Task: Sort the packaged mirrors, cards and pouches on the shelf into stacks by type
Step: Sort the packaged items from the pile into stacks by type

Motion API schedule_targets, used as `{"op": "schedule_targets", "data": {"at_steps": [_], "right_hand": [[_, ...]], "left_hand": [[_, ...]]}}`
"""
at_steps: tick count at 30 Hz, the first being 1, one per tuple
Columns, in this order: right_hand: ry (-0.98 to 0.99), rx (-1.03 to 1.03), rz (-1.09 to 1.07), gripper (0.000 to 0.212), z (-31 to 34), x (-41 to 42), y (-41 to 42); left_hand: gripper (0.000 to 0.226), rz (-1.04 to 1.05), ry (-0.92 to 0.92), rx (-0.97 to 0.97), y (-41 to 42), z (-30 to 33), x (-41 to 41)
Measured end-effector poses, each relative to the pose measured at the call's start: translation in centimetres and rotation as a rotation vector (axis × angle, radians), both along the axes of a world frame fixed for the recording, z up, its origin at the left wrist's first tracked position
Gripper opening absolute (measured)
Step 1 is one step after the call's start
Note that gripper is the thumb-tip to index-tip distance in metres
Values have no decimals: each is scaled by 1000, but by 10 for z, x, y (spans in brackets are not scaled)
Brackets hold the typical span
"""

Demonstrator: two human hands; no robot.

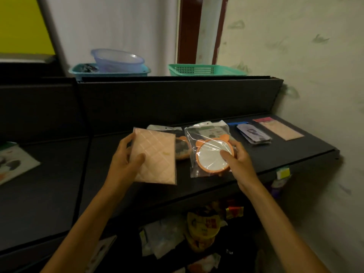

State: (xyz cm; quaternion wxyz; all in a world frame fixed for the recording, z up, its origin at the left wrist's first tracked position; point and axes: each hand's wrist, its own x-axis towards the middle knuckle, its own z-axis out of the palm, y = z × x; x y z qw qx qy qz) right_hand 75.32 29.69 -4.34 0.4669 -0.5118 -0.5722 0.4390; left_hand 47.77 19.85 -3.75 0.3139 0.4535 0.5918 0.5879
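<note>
Both hands grip: left hand (pixel 126 154) a quilted pouch (pixel 155 156), right hand (pixel 236 156) a bagged mirror (pixel 211 155); another mirror (pixel 182 147) lies half-hidden between.

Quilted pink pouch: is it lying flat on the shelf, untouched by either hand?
No: the left hand grips the quilted pink pouch.

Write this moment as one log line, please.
left hand: holds pink pouch | right hand: holds bagged mirror | shelf: sorting unfinished
</note>
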Motion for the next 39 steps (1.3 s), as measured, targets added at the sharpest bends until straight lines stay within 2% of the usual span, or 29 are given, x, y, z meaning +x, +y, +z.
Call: {"op": "schedule_targets", "data": {"at_steps": [4,12,15,20,25,27,30,39], "right_hand": [[-46,27,106,36,3,-32,39],[-120,-6,248,28,-1,-81,77],[-207,-17,286,29,-1,-87,82],[-469,143,252,36,0,-89,85],[-797,284,241,54,6,-73,92],[-811,355,235,56,14,-61,99],[-914,452,232,48,18,-35,112],[-995,387,150,45,14,49,136]], "left_hand": [[63,80,-14,21,15,-1,-19],[62,181,-10,37,34,-5,-36],[62,211,-16,35,37,-3,-37],[63,229,3,52,40,1,-34],[63,224,18,62,47,5,-27],[63,228,37,65,54,7,-21],[62,197,41,74,70,10,-8],[62,29,41,38,123,16,51]]}}
